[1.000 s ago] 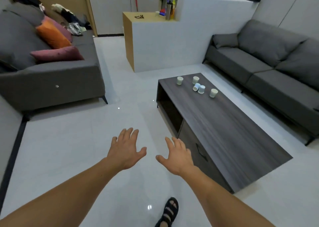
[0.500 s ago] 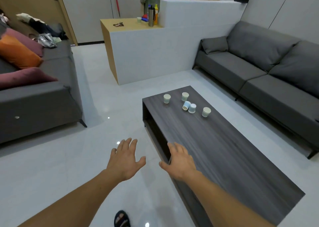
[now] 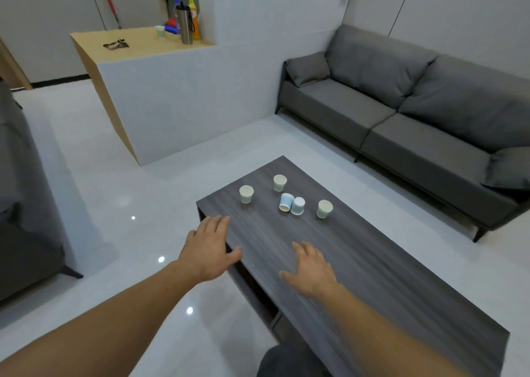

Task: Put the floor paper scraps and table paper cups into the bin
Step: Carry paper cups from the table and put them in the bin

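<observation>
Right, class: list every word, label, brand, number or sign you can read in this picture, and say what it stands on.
No text can be read anywhere in this view.
Yellow bottle on the counter: any label is too small and blurred to read.
Paper cups on the coffee table: no print legible.

body: one person, two arms in view | left hand (image 3: pixel 210 250): bare | right hand (image 3: pixel 311 270): bare, fingertips smeared by blur | left forearm (image 3: pixel 109 319): uncovered along its whole visible length | right forearm (image 3: pixel 401 333): likewise uncovered | dark grey garment (image 3: pixel 289 361): plain cloth, rounded shape at bottom edge, knee or thigh, cannot tell which
</observation>
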